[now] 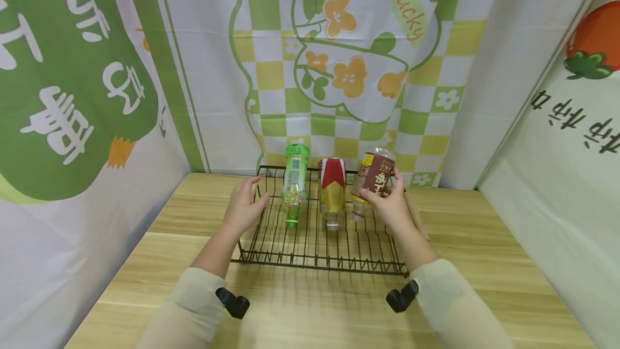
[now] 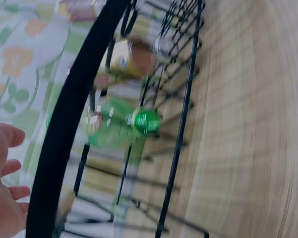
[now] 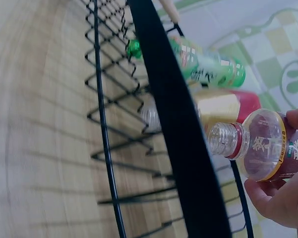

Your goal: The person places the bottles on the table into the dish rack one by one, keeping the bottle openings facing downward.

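Note:
A black wire rack (image 1: 317,263) stands on the wooden table. My right hand (image 1: 391,204) grips a clear bottle with a maroon label (image 1: 377,174), tilted with its neck downward over the rack's right side. In the right wrist view, its uncapped mouth (image 3: 223,140) faces the rack. Beside it, a bottle with a red and gold label (image 1: 332,185) sits neck down in the rack. Farther left is a green bottle (image 1: 295,176), also neck down, with its green cap (image 2: 147,121) on. My left hand (image 1: 244,205) is at the rack's left edge, holding nothing, its fingers relaxed.
Behind the rack hangs a patterned green-and-white curtain (image 1: 271,96), with printed cloth on both sides. A tan strip (image 1: 416,217), partly hidden by my right arm, lies at the rack's right end. The wooden tabletop (image 1: 310,311) extends in front.

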{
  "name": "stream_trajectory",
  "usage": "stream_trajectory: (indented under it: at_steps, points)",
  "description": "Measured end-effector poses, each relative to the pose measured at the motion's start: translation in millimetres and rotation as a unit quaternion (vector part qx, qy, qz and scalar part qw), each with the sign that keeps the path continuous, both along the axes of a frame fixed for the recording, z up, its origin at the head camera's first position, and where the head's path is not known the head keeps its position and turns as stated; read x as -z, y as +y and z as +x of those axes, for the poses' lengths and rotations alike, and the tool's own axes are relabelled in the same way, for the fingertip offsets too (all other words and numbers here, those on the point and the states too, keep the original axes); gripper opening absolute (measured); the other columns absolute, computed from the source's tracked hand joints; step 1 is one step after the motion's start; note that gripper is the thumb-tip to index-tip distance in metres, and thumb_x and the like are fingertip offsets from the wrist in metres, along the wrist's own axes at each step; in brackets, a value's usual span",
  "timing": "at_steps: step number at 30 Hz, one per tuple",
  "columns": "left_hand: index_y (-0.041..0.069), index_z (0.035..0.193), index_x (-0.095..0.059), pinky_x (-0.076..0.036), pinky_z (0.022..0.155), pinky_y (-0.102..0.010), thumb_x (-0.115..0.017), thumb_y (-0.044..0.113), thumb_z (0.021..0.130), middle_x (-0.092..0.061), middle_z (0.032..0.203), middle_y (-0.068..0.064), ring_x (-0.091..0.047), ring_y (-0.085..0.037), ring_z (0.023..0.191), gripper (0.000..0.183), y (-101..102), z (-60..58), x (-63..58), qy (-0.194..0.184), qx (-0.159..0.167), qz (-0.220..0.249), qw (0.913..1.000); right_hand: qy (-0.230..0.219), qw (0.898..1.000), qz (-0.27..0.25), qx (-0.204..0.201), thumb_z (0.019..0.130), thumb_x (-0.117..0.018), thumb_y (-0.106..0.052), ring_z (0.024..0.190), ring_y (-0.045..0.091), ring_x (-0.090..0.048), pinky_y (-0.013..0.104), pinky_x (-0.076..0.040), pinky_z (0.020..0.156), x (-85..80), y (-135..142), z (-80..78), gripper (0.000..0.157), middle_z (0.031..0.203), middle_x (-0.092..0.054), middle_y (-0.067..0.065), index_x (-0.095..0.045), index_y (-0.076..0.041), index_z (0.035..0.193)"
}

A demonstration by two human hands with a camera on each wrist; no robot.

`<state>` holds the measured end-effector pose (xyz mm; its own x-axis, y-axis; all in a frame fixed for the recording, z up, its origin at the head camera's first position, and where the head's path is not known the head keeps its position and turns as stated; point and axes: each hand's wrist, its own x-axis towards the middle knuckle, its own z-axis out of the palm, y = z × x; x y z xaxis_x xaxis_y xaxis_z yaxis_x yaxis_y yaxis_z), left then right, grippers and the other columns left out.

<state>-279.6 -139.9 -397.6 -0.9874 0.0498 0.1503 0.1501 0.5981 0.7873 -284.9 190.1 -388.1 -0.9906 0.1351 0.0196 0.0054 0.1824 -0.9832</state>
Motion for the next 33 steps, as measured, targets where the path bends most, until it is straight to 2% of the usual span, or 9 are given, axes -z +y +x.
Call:
stream_trajectory:
  at_steps: [3, 6, 10, 14, 16, 17, 23, 24, 33]
  points:
    - [0.001, 0.152, -0.028, -0.028, 0.115, -0.061, -0.047, 0.028, 0.101, -0.024, 0.157, -0.025, -0.024, -0.044, 0.145, 0.061, -16, -2.8, 5.0, -0.015, -0.015, -0.022, 0.9995, -0.008, 1.000, 0.014, 0.003, 0.091, -0.069, -0.017, 0.132, 0.041, -0.043, 0.049, -0.043, 0.108, 4.5, 7, -8.7, 0.105, 0.147, -0.033, 0.031, 0.012, -0.029, 0.157]
    - [0.000, 0.155, -0.020, -0.027, 0.115, -0.061, -0.043, 0.024, 0.102, -0.019, 0.159, -0.026, -0.024, -0.045, 0.144, 0.062, -25, -7.2, 14.4, -0.051, -0.019, -0.011, 0.9985, -0.017, 0.999, 0.030, 0.002, 0.090, -0.069, -0.017, 0.133, 0.043, -0.042, 0.051, -0.043, 0.108, 9.6, 12, -14.6, 0.105, 0.149, -0.031, 0.031, 0.012, -0.028, 0.157]
    - [0.004, 0.158, -0.010, -0.029, 0.114, -0.062, -0.040, 0.023, 0.103, -0.012, 0.162, -0.025, -0.024, -0.047, 0.144, 0.065, -33, -10.6, 27.2, -0.111, -0.020, 0.035, 0.9930, -0.024, 0.999, 0.046, 0.004, 0.090, -0.069, -0.017, 0.133, 0.045, -0.041, 0.052, -0.043, 0.107, 14.8, 16, -18.0, 0.104, 0.152, -0.028, 0.031, 0.010, -0.026, 0.157]
    - [0.007, 0.158, -0.005, -0.026, 0.116, -0.062, -0.036, 0.023, 0.105, -0.010, 0.163, -0.024, -0.020, -0.045, 0.147, 0.064, -35, -13.0, 35.5, -0.144, -0.005, 0.090, 0.9854, -0.029, 0.998, 0.054, 0.013, 0.090, -0.069, -0.017, 0.131, 0.044, -0.043, 0.051, -0.044, 0.106, 19.8, 18, -18.2, 0.104, 0.149, -0.031, 0.031, 0.010, -0.026, 0.157]
    - [0.006, 0.158, -0.004, -0.021, 0.118, -0.061, -0.034, 0.022, 0.106, -0.011, 0.163, -0.024, -0.015, -0.043, 0.149, 0.062, -35, -13.9, 37.1, -0.146, 0.006, 0.108, 0.9834, -0.029, 0.998, 0.054, 0.013, 0.090, -0.069, -0.016, 0.130, 0.044, -0.044, 0.051, -0.045, 0.106, 23.0, 19, -18.2, 0.104, 0.148, -0.031, 0.031, 0.010, -0.027, 0.157]
    - [0.006, 0.158, -0.004, -0.023, 0.117, -0.061, -0.033, 0.021, 0.106, -0.011, 0.163, -0.024, -0.019, -0.043, 0.148, 0.062, -34, -14.2, 37.6, -0.145, 0.010, 0.118, 0.9823, -0.029, 0.998, 0.058, 0.013, 0.090, -0.068, -0.016, 0.130, 0.045, -0.044, 0.052, -0.045, 0.106, 24.6, 19, -18.1, 0.104, 0.148, -0.031, 0.032, 0.011, -0.026, 0.157]
    - [0.008, 0.159, -0.003, -0.018, 0.119, -0.060, -0.028, 0.021, 0.106, -0.011, 0.164, -0.021, -0.015, -0.042, 0.149, 0.059, -31, -14.0, 41.0, -0.128, 0.016, 0.114, 0.9851, -0.037, 0.996, 0.084, 0.008, 0.091, -0.067, -0.018, 0.134, 0.047, -0.040, 0.056, -0.042, 0.107, 32.5, 22, -16.3, 0.105, 0.154, -0.025, 0.031, 0.015, -0.028, 0.157]
    - [0.009, 0.159, -0.004, -0.014, 0.120, -0.059, -0.028, 0.022, 0.106, -0.010, 0.164, -0.020, -0.011, -0.040, 0.150, 0.059, -31, -14.1, 42.0, -0.125, 0.014, 0.110, 0.9859, -0.041, 0.995, 0.087, 0.008, 0.091, -0.067, -0.019, 0.134, 0.047, -0.040, 0.056, -0.042, 0.107, 33.3, 23, -16.0, 0.105, 0.154, -0.024, 0.031, 0.015, -0.028, 0.157]
    - [0.006, 0.158, -0.004, -0.017, 0.121, -0.055, -0.027, 0.023, 0.106, -0.007, 0.165, -0.018, -0.009, -0.036, 0.152, 0.059, -30, -12.6, 46.8, -0.116, 0.004, 0.121, 0.9858, -0.040, 0.992, 0.119, 0.009, 0.092, -0.067, -0.022, 0.133, 0.047, -0.040, 0.059, -0.043, 0.105, 39.0, 22, -17.4, 0.101, 0.150, -0.031, 0.031, 0.008, -0.026, 0.158]
